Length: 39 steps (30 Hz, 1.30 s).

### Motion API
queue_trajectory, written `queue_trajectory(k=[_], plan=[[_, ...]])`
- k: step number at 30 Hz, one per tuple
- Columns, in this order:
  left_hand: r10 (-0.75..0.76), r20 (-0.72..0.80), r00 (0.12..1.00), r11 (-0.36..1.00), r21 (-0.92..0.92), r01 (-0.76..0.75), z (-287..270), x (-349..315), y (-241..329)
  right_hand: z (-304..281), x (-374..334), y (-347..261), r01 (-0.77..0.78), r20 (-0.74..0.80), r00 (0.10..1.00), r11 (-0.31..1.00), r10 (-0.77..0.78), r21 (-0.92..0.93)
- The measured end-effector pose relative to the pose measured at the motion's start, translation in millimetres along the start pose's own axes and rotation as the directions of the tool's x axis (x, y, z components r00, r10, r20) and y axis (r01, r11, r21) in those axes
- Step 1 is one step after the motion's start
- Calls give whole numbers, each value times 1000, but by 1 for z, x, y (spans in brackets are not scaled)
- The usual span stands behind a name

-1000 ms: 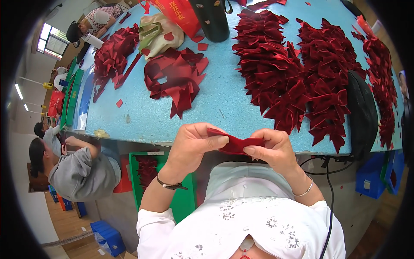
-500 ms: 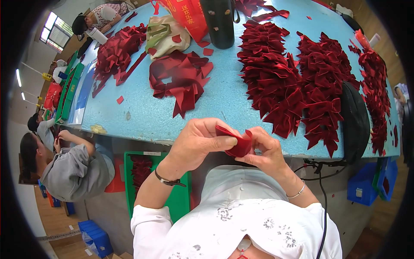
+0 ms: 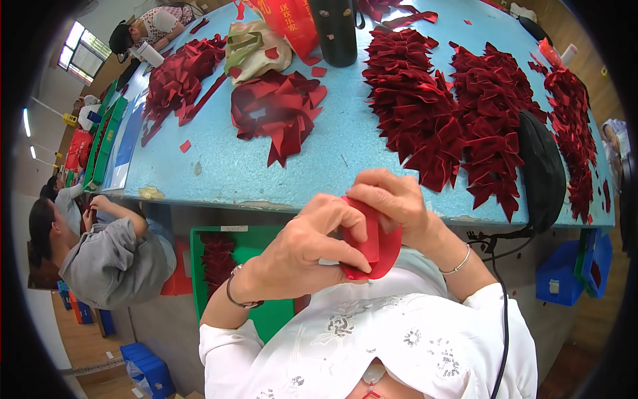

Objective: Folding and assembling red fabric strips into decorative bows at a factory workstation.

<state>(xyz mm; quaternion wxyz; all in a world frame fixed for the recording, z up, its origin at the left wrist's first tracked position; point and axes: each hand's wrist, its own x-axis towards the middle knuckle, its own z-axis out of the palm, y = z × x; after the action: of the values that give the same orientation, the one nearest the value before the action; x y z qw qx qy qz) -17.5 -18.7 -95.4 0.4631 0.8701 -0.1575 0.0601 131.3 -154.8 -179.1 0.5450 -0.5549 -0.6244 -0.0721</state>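
Ribbon [image 3: 373,243] partly hidden by fingers [image 3: 341,253], bottle [image 3: 337,36] cropped

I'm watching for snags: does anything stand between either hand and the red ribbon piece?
Nothing visible does: the left hand holds the red ribbon piece directly, and the right hand touches its upper part.

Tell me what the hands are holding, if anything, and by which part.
A red ribbon piece: the left hand holds it at its lower left edge, the right hand at its upper end.
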Motion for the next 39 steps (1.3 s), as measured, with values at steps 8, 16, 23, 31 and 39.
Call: queue_trajectory(k=[8, 16, 23, 31, 39], plan=[[-58, -347, 936, 992, 89, 94, 16, -30, -1, 8, 6, -2, -8, -110, 994, 990, -8, -142], [-409, -43, 912, 787, -522, 329, 18, -39, -20, 5, 14, -8, 153, -19, 986, 939, -167, -308], [-666, 12, 746, 524, -704, 480, 15, -30, -28, 3, -1, 2, -246, 122, 966, 953, 227, 176], [-687, 123, 716, 509, -622, 596, 4, -16, -44, -19, -4, 16, -765, 671, 638, 215, 377, 607], [-704, 131, 698, 517, -579, 630, 1, -4, -57, -16, 7, 22, -797, 617, 528, 591, 583, 122]])
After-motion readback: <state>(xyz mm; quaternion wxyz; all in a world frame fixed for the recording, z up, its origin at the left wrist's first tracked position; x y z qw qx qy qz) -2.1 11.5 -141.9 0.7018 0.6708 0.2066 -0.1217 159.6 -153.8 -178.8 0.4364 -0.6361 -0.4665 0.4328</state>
